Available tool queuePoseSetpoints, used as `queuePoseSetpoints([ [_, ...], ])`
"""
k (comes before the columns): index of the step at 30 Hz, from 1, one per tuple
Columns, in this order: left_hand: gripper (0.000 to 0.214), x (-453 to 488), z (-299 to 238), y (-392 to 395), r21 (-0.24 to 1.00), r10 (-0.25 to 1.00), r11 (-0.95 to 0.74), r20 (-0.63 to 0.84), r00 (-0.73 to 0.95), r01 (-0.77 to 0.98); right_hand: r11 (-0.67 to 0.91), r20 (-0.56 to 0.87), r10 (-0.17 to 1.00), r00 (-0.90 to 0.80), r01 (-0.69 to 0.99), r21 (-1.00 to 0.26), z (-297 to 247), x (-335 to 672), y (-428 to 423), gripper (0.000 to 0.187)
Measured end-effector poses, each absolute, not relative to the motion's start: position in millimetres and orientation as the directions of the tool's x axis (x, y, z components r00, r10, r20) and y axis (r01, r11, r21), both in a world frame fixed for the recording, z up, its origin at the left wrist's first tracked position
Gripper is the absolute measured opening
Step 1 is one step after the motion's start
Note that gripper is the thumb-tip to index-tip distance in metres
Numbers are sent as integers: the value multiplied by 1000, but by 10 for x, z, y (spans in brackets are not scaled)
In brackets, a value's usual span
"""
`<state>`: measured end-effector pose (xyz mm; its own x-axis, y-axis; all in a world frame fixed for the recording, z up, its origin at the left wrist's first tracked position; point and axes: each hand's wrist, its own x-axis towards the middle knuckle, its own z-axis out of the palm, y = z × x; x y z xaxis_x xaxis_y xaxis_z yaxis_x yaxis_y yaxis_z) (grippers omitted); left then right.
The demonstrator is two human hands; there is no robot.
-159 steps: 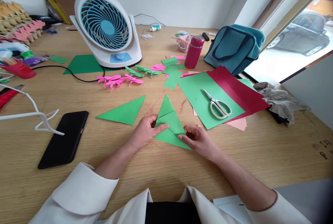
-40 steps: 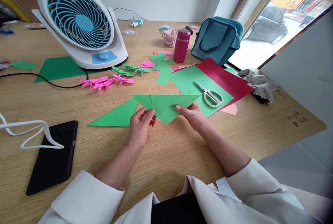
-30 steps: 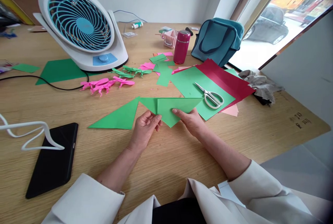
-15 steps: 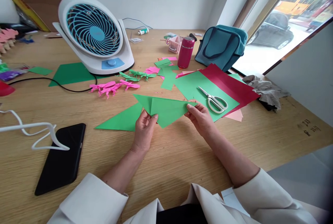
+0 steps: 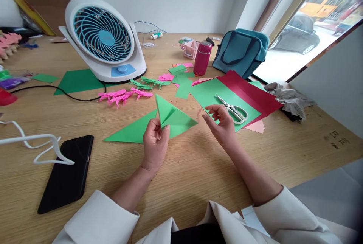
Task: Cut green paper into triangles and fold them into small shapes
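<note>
Pinched between the thumb and fingers of my left hand is a folded green paper, creased and pointing up and to the right. My right hand is off the paper, to its right, with thumb and fingers apart and nothing between them. Behind the left hand a flat green paper triangle lies on the table. Close to the right hand, scissors with white handles rest on a light green sheet, above dark red sheets.
Pink folded paper figures and green ones lie beyond the hands. A white fan stands behind them. A black phone with a white holder is at left. At the back stand a red bottle and teal bag.
My right hand has let go of the folded green paper and opened slightly to the right. The paper has turned in my left hand, its right corner now lower and further left.
</note>
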<state>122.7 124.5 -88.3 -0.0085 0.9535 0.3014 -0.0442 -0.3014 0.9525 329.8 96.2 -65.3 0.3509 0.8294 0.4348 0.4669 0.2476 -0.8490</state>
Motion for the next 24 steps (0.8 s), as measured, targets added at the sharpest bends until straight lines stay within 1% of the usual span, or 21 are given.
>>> queuePoseSetpoints([
  [1, 13, 1224, -878, 1230, 941, 941, -337, 337, -5, 0, 272, 464, 826, 319, 496, -825, -643, 3284, 944, 17],
  [2, 11, 1220, -875, 1214, 923, 924, -382, 382, 5, 44, 300, 470, 840, 271, 488, -820, -639, 3266, 925, 21],
  [5, 11, 1211, -863, 1168, 821, 836, -549, 541, 92, 158, 348, 397, 916, 60, 374, -860, -654, 3208, 869, 42],
  [7, 13, 1205, -849, 1148, 732, 760, -650, 628, 168, 207, 338, 340, 939, -51, 309, -889, -671, 3182, 846, 50],
  [8, 15, 1201, -839, 1141, 697, 732, -682, 653, 196, 224, 327, 318, 945, -77, 283, -902, -678, 3175, 839, 48],
  [10, 16, 1191, -818, 1132, 668, 708, -706, 669, 227, 237, 301, 289, 954, -82, 247, -921, -687, 3171, 836, 34],
  [12, 15, 1179, -797, 1123, 680, 717, -697, 655, 238, 227, 291, 284, 957, -65, 235, -927, -693, 3177, 840, 20],
  [13, 14, 1174, -789, 1118, 693, 726, -687, 643, 242, 219, 295, 291, 955, -55, 239, -925, -697, 3181, 842, 16],
  [16, 19, 1176, -785, 1112, 745, 765, -641, 599, 238, 186, 326, 334, 942, -14, 261, -909, -710, 3197, 845, 13],
  [18, 28, 1191, -805, 1135, 817, 816, -569, 546, 192, 96, 345, 362, 932, 17, 269, -899, -716, 3204, 840, 12],
  [20, 34, 1207, -832, 1191, 889, 883, -449, 457, 109, -89, 365, 387, 921, 36, 263, -893, -714, 3208, 831, 11],
  [21, 34, 1209, -844, 1232, 907, 918, -366, 388, 76, -206, 372, 393, 919, 35, 255, -893, -709, 3208, 825, 11],
  [22, 33, 1206, -852, 1276, 908, 950, -269, 304, 63, -322, 375, 393, 919, 26, 245, -894, -702, 3207, 820, 11],
  [24, 29, 1183, -855, 1365, 870, 988, -32, 102, 116, -492, 379, 387, 922, -11, 232, -896, -682, 3203, 813, 12],
])
